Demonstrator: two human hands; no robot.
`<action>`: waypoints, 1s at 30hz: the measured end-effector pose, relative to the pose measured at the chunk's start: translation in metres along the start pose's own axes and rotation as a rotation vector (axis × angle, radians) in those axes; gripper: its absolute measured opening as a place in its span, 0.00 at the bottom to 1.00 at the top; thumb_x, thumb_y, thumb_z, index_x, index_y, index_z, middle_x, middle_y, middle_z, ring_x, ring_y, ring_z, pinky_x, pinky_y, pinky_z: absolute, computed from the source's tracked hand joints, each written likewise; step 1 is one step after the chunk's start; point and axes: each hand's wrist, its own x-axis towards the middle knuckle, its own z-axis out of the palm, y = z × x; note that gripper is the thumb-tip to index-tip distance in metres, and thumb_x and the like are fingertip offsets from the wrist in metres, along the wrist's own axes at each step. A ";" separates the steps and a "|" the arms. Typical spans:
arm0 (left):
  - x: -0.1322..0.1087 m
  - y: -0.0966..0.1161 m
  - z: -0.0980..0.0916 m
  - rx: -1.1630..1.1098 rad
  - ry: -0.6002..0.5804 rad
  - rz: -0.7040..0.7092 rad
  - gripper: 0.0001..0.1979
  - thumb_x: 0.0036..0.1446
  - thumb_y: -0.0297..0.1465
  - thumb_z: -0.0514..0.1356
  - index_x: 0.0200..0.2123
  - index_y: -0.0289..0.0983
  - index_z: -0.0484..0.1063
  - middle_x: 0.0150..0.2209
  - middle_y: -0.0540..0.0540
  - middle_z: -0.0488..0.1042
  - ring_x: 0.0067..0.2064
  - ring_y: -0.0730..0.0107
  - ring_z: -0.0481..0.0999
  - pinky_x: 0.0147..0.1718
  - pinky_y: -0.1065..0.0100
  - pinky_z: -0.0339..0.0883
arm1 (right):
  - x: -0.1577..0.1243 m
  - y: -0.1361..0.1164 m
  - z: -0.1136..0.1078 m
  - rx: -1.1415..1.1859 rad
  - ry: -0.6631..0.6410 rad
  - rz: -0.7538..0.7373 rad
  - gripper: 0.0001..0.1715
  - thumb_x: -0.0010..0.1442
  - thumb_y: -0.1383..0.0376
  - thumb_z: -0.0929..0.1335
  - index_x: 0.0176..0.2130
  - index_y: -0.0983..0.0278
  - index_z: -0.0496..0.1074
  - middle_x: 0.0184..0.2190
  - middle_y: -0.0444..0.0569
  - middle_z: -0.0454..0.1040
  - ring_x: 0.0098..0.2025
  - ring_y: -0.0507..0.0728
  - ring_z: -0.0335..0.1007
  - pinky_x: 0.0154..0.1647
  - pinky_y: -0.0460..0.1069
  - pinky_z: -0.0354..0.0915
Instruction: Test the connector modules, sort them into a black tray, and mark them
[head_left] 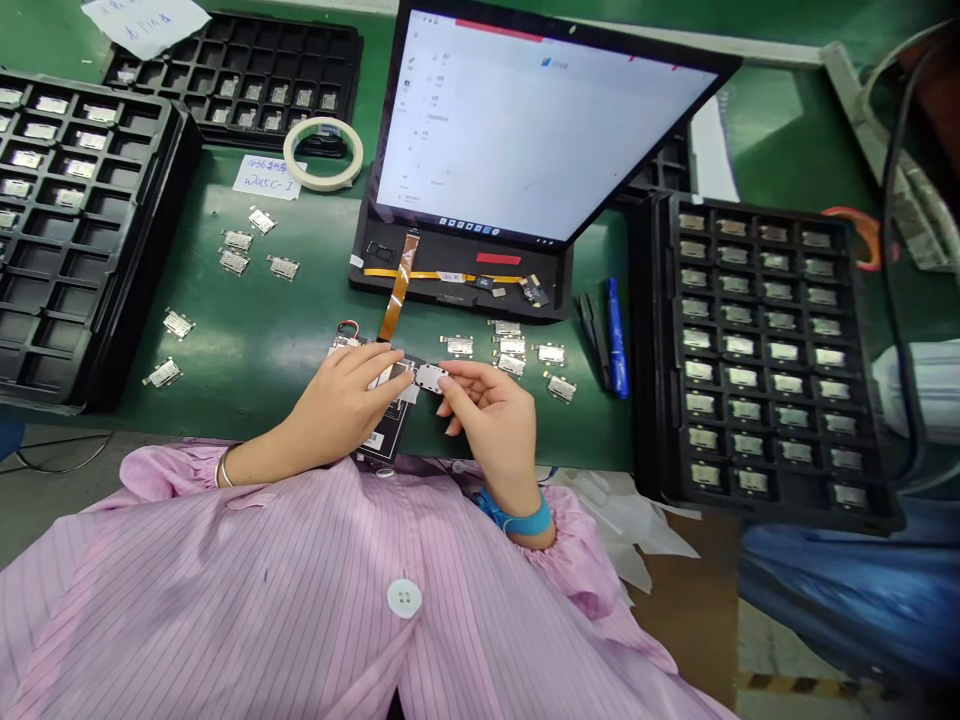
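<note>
My right hand (491,420) pinches a small silver metal part (430,377) between thumb and fingers, just above a black circuit board (386,435) near the table's front edge. My left hand (341,400) lies on that board, its fingers pressed down beside the part. An orange flex cable (397,285) runs from the board up to a tilted tablet (525,120) with a lit white screen. Several more silver parts (517,352) lie loose on the green mat just beyond my right hand.
Black compartment trays with silver parts stand at the right (765,350), at the left (67,210) and at the back (247,70). Loose parts (240,245) lie left of centre. A tape roll (324,153), a paper note (266,177) and a blue pen (615,335) are also there.
</note>
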 end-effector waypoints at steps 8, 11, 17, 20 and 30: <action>0.010 0.007 -0.004 -0.062 0.010 -0.066 0.15 0.64 0.25 0.54 0.53 0.37 0.70 0.53 0.40 0.76 0.55 0.56 0.73 0.53 0.53 0.67 | -0.002 -0.004 0.000 0.002 -0.023 -0.025 0.14 0.58 0.60 0.70 0.43 0.66 0.75 0.26 0.45 0.73 0.23 0.50 0.68 0.16 0.43 0.64; 0.022 0.015 -0.005 -0.099 -0.014 -0.115 0.15 0.63 0.28 0.57 0.53 0.35 0.69 0.50 0.39 0.76 0.52 0.56 0.73 0.51 0.54 0.67 | -0.004 -0.004 -0.002 -0.015 -0.039 -0.042 0.16 0.61 0.60 0.68 0.46 0.65 0.75 0.25 0.44 0.73 0.24 0.50 0.68 0.18 0.44 0.66; 0.037 0.024 0.002 0.013 -0.089 -0.099 0.08 0.61 0.27 0.59 0.45 0.35 0.73 0.41 0.42 0.77 0.44 0.58 0.71 0.41 0.59 0.65 | -0.004 0.000 -0.005 0.071 -0.106 -0.060 0.18 0.60 0.58 0.69 0.49 0.63 0.71 0.31 0.45 0.74 0.26 0.50 0.69 0.17 0.43 0.64; 0.036 0.022 0.006 0.036 -0.041 -0.086 0.05 0.62 0.28 0.58 0.40 0.36 0.74 0.39 0.44 0.78 0.42 0.59 0.71 0.38 0.60 0.63 | -0.002 0.001 -0.006 0.104 -0.134 -0.039 0.20 0.60 0.59 0.70 0.50 0.62 0.68 0.33 0.45 0.74 0.25 0.49 0.68 0.16 0.42 0.61; 0.033 0.018 0.011 0.023 0.024 -0.037 0.07 0.64 0.30 0.58 0.41 0.35 0.75 0.39 0.45 0.79 0.41 0.61 0.72 0.38 0.60 0.62 | 0.002 -0.004 -0.003 0.100 -0.157 -0.010 0.19 0.59 0.61 0.70 0.48 0.64 0.68 0.30 0.43 0.73 0.23 0.47 0.66 0.13 0.40 0.56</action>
